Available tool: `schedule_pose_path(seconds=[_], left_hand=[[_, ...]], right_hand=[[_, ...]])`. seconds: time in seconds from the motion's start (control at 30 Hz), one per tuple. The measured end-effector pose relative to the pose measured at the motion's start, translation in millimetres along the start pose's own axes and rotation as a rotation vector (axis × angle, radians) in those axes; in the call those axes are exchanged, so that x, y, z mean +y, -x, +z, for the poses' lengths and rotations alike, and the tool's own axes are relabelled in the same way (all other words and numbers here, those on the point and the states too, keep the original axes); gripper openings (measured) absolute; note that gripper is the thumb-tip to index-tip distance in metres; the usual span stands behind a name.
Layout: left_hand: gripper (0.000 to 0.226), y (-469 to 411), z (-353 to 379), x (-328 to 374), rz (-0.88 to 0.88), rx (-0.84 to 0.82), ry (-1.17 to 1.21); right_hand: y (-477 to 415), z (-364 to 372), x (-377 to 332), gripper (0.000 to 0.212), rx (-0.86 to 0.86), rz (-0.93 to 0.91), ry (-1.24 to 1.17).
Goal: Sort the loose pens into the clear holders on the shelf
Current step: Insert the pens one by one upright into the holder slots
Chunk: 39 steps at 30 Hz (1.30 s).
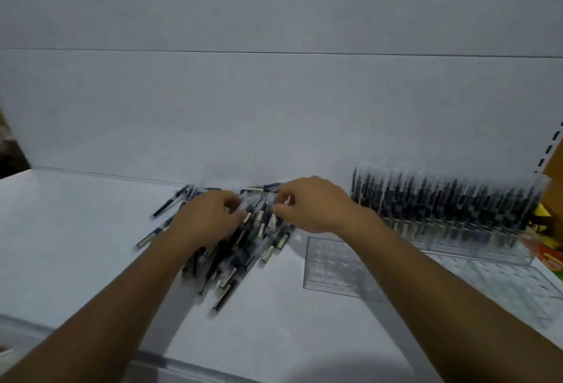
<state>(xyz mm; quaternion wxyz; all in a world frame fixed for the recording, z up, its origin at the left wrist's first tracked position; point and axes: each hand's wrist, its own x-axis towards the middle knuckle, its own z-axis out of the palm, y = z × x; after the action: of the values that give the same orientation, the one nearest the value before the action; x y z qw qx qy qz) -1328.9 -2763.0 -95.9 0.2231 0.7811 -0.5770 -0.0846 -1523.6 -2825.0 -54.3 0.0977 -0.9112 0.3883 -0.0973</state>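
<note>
Closest to the camera, the person's two bare forearms reach out over the front edge of a white shelf (76,230), angling in toward each other.

Both hands sit on top of the pile of pens (243,248), which is roughly in the middle of the shelf. It's a messy heap of dark barrels with pale ends, with a few strays fanned out to the left.

The left hand (207,215) is palm down with its fingers curled into the heap. It's too blurry to tell whether it actually has hold of anything.

The right hand (316,206) is just beside it, with fingertips drawn together in a pinch on what looks like the pale end of one pen (287,200).

To the right of the pile, partly under the right forearm, there's an empty clear holder (332,264) with a grid of holes. Further right is more clear grid (487,288), pretty smeared, so the details aren't readable.

Behind those, at the back right of the shelf, a full clear holder (441,209) is packed with dark pens standing upright in rows.

Some colourful packaging (548,254) in red, yellow and green pokes in at the far right edge.

Behind everything is a plain white back panel (274,108), and a slotted upright (551,148) runs up the right side.
</note>
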Motion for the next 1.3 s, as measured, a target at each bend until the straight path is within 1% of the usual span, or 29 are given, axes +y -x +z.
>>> schedule_pose_path(seconds=[0.13,0.23,0.37,0.47,0.53,0.6,0.67,0.73,0.83,0.93,1.07,1.13,1.2,1.27,1.3], left_hand=[[0.035,-14.9,-1.9,-5.7,-0.007,-0.037,-0.059],[0.035,-29.1,-2.4,0.8,-0.015,-0.083,-0.126],[0.035,-46.9,-2.4,6.7,-0.06,-0.143,-0.147],[0.041,-57.2,0.4,10.9,-0.086,-0.192,-0.158],[0.039,-61.9,1.7,11.9,-0.09,-0.202,-0.176],[0.035,-64.9,2.4,11.8,-0.099,-0.202,-0.184],[0.031,-66.2,2.0,12.2,-0.109,-0.2,-0.168],[0.031,-65.8,0.8,13.1,-0.132,-0.195,-0.091],[0.031,-63.5,-0.8,13.3,-0.192,-0.182,0.128],[0.027,-61.3,-0.4,11.3,-0.208,-0.142,0.346],[0.018,-58.7,-1.1,14.6,-0.196,-0.093,0.591],[0.012,-57.3,-3.0,16.2,-0.167,-0.063,0.636],[0.008,-55.5,-5.2,17.2,-0.114,0.002,0.635],[0.009,-49.3,-7.8,19.5,-0.005,0.053,0.59],[0.007,-44.5,-8.7,20.4,0.069,0.03,0.538]], right_hand=[[-43.5,23.6,2.2,0.03,-0.148,0.105,0.065],[-60.3,34.0,7.9,0.042,-0.148,0.198,0.003],[-71.1,37.5,3.9,0.043,-0.157,0.265,-0.066],[-72.5,36.9,2.4,0.035,-0.217,0.339,-0.308],[-70.7,35.2,2.7,0.027,-0.236,0.384,-0.473],[-70.1,34.7,3.9,0.024,-0.25,0.414,-0.573],[-69.2,33.5,4.2,0.018,-0.273,0.434,-0.617],[-69.1,32.7,4.6,0.014,-0.289,0.446,-0.679],[-67.3,30.1,4.1,0.013,-0.279,0.437,-0.75],[-64.3,25.6,5.2,0.017,-0.223,0.428,-0.775],[-56.1,17.0,8.1,0.012,-0.145,0.403,-0.797],[-51.6,13.2,9.4,0.012,-0.121,0.378,-0.789],[-47.4,10.6,10.8,0.014,-0.107,0.35,-0.769],[-43.7,8.5,13.2,0.017,-0.086,0.321,-0.759],[-41.9,7.8,14.6,0.018,-0.072,0.312,-0.757]])
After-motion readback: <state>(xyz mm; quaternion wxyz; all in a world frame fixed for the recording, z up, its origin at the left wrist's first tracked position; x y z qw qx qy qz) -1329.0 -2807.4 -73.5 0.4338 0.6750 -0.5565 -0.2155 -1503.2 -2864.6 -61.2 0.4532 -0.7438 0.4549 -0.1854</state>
